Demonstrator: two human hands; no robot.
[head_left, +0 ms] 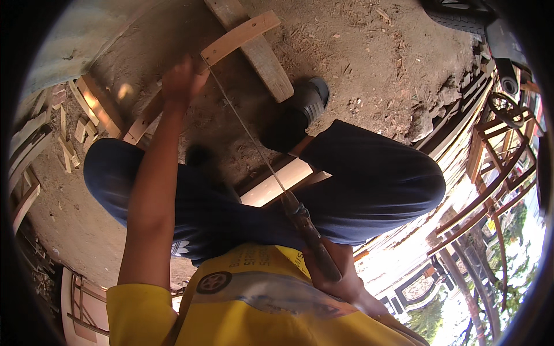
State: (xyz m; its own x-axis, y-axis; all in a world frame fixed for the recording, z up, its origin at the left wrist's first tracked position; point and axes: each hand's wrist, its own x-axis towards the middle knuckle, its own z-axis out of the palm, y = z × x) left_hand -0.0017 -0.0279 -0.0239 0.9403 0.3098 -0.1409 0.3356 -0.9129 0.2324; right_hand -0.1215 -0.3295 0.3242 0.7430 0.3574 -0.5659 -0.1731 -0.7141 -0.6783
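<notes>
A long tool with a dark wooden handle (307,230) and a thin metal shaft or blade (245,127) runs from my lap up to the far left. Around the handle's near end, close to my belly, my right hand (340,271) is closed. The tool's far tip meets the end of a wooden piece (241,37) with small holes. Beside that tip my left hand (183,83), slightly blurred, is closed on a wooden strip (144,118) slanting down toward my left knee. Whether strip and holed piece are one, I cannot tell.
A grey plank (262,63) lies under the holed piece. My shoe (311,101) rests on the dirt floor (369,75). Wood scraps (72,138) lie at left, near a pale sheet (75,40). Stacked wood strips and curved wooden frames (490,202) stand at right; a tyre (456,20) is far right.
</notes>
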